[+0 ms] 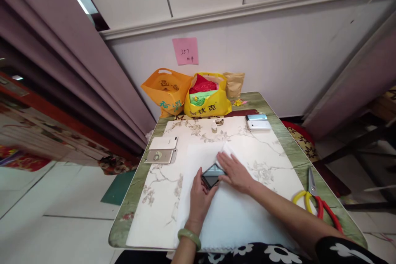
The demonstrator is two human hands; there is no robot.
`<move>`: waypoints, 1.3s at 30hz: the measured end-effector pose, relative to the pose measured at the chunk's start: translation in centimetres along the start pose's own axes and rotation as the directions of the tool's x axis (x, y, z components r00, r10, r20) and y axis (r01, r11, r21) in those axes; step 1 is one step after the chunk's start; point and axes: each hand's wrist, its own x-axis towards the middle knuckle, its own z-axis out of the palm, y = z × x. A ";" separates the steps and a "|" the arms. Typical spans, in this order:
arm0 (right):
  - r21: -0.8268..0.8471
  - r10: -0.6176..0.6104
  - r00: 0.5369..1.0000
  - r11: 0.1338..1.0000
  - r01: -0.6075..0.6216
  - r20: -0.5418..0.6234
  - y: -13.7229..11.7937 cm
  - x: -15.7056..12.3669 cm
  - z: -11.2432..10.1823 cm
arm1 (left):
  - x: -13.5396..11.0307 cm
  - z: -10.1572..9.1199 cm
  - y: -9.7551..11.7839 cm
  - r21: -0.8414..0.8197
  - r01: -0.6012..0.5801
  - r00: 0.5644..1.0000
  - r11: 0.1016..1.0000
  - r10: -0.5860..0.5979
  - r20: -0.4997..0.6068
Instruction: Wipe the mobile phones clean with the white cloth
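Observation:
A small dark-screened phone (213,176) sits at an angle over a white sheet (247,222), paper or thin cloth, near the middle of the table. My left hand (201,196) wraps round the phone's near left side, fingers at its edge and thumb at the bottom corner. From the right, my right hand (235,172) reaches across with its thumb at the phone's right side. Its fingers press on a bunched, raised part of the sheet (228,148) just beyond the phone. A green bangle (189,237) circles my left wrist.
Several more phones lie left (163,143) and right (259,125) on a floral mat (154,206). Scissors (313,185) with yellow and red handles rest at the right edge. Behind stand an orange bag (167,88), a filled yellow bag (213,107) and a brown pouch (234,84).

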 end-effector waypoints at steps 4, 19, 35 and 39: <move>-0.009 0.200 0.976 0.979 -0.201 -0.082 4.9 -0.9 -0.8 | 0.0 -0.2 0.4 -0.032 0.006 1.000 0.999 -0.005 0.013; 0.266 0.591 0.755 0.805 -0.531 -0.283 5.5 -1.7 -5.3 | -0.5 -0.7 1.6 0.077 -0.256 0.963 0.964 0.261 -0.063; 0.164 -0.288 0.949 0.938 0.306 -0.125 -6.1 -0.4 -2.3 | -0.4 -0.6 0.6 0.098 -0.308 0.948 0.946 0.314 -0.053; 0.101 -0.159 0.983 0.981 0.168 -0.094 -2.7 0.0 -2.5 | -0.2 -0.7 0.8 0.100 -0.280 0.959 0.955 0.284 -0.020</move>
